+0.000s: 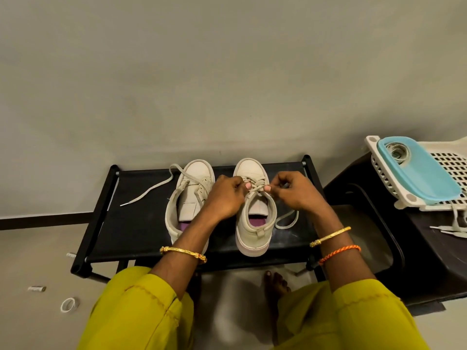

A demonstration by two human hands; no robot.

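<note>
Two cream sneakers stand side by side, toes toward the wall, on a low black rack. The left sneaker has a loose lace trailing off to the left over the rack. My left hand and my right hand meet over the right sneaker. Each hand pinches a strand of that shoe's lace near the upper eyelets. A free loop of the same lace lies beside the shoe's right side.
A dark plastic chair stands to the right, carrying a white perforated basket with a blue lid and spare laces. Small bits lie on the floor at the lower left. A grey wall rises just behind the rack. My bare foot is under the rack's front edge.
</note>
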